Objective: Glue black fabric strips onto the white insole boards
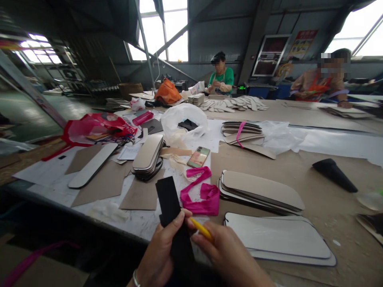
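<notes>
The long black flat strip (169,199) rises over the near edge of the counter (314,183). My left hand (158,255) pinches its lower part, fingers closed around it. Just to the right, a thin yellow pencil-like stick (202,229) is gripped in the fingers of my right hand (231,255), its tip at the strip. I judge the strip could twist in that one-sided pinch, making the tip skid. The crumpled pink ribbon (203,197) lies just beyond.

Daylight pours through blown-out windows (167,30) at the back; the roof stays dark. The surface (299,175) is evenly lit, edges bowed by wide-angle distortion, near corners dim.
</notes>
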Tool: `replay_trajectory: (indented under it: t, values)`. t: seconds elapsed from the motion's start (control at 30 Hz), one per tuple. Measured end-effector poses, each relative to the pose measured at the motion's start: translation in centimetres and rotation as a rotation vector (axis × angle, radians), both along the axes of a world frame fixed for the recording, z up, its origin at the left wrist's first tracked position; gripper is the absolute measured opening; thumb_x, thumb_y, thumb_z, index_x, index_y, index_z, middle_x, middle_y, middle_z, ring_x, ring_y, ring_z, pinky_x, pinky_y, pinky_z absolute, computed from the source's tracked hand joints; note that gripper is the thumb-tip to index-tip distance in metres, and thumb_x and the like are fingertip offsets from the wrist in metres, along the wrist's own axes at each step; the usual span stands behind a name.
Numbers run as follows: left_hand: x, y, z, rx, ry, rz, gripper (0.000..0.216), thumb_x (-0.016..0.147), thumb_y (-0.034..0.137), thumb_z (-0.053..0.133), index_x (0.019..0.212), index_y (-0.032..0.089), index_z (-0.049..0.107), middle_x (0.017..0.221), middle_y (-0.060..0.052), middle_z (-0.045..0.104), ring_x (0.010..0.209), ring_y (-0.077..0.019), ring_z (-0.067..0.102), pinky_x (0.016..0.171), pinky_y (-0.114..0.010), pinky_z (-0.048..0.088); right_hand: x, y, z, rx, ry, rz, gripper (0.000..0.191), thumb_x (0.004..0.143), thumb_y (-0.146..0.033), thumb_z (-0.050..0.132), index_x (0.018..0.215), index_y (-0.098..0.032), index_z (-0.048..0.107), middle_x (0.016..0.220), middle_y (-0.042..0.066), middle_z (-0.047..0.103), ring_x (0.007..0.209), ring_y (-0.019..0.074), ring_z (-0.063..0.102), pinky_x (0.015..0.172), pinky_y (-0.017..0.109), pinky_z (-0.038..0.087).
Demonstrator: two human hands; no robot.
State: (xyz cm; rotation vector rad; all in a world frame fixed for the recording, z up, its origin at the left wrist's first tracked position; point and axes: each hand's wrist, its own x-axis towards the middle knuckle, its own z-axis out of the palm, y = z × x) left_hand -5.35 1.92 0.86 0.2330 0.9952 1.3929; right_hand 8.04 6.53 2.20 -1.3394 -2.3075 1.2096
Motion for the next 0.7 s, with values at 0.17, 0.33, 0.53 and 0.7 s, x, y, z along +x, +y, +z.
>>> replay_trajectory:
  t: [0.17,0.33,0.53,0.7]
  values:
    - [-2.4,0.4,0.3,0.005,0.129,0.022,0.019,0.078,0.031,0.06,0.069,0.014,0.06,0.06,0.002,0.05,0.06,-0.0108,0.05,0.062,-0.022,0.044,-2.3,3.8,2.2,0.298,-0.384,0.142,0.046,0.07,-0.046,0.067,0.102,-0.014,0.058,0.087,0.011,0.068,0.084,0.0277,0.063,0.066,0.029,0.042]
    - [-4.8,-0.1,-0.7,-0.022,0.008,0.138,0.015,0.077,0.028,0.062,0.075,0.014,0.058,0.057,0.004,0.043,0.051,-0.0076,0.038,0.05,-0.02,0.036,-5.0,5.9,-0.3,0.377,-0.519,0.267,0.032,0.072,-0.02,0.068,0.1,-0.007,0.061,0.086,0.017,0.069,0.081,0.0306,0.065,0.065,0.033,0.046]
    - [-8.8,-1.8,-0.5,-0.094,0.018,0.127,0.017,0.077,0.028,0.063,0.078,0.012,0.06,0.057,0.002,0.043,0.05,-0.0066,0.034,0.046,-0.019,0.032,-7.2,8.6,1.5,0.524,-0.563,0.286,0.022,0.083,-0.01,0.046,0.086,-0.017,0.066,0.083,0.009,0.07,0.078,0.0224,0.066,0.064,0.028,0.046]
    - [-11.1,-3.2,-0.3,-0.09,0.084,0.225,0.014,0.078,0.027,0.062,0.084,0.015,0.058,0.056,0.004,0.042,0.048,-0.0056,0.03,0.045,-0.019,0.027,-7.0,16.1,8.8,0.677,-0.636,-0.017,0.03,0.087,-0.015,0.035,0.104,-0.009,0.059,0.092,0.02,0.065,0.085,0.0284,0.063,0.064,0.032,0.043]
